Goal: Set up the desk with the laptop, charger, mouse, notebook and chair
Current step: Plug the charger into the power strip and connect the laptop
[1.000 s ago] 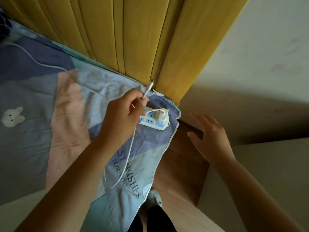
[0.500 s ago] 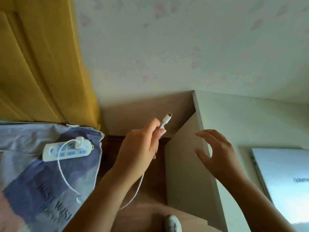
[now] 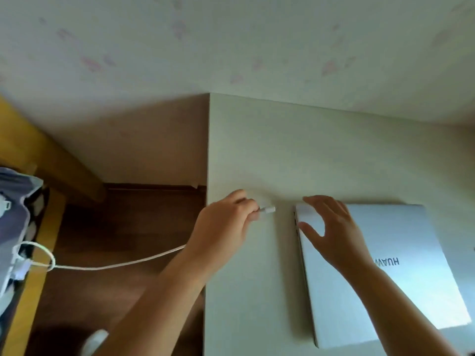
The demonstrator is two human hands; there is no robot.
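1. The step in hand is the charger: the laptop (image 3: pixel 380 273) already lies shut on the bench (image 3: pixel 257 150), at its right part, lid up and logo toward the near right.
2. The left hand (image 3: pixel 223 227) pinches the charger plug (image 3: pixel 267 209) between thumb and fingers, the plug tip pointing right toward the laptop's far left corner. Plug and laptop are near but apart.
3. The cable (image 3: pixel 115 265) trails left from that hand across the gap over the floor (image 3: pixel 115 227) to the bed (image 3: pixel 15 201) at the left edge, where it loops. What it joins there is blurred.
4. The right hand (image 3: pixel 331 232) lies spread on the laptop's far left corner, fingers straight and apart, holding nothing; it looks set to steady the lid.
5. Next move, as I judge it: carry the plug the short way right to the laptop's left edge, line it up with a port and push it in while the right hand keeps the laptop from sliding. The port itself is too small to make out here, so its place along that edge must be found first.
6. The cable hangs slack enough, I judge, to reach without pulling.
7. Mouse, notebook and chair are not in view; those steps seem yet to come.
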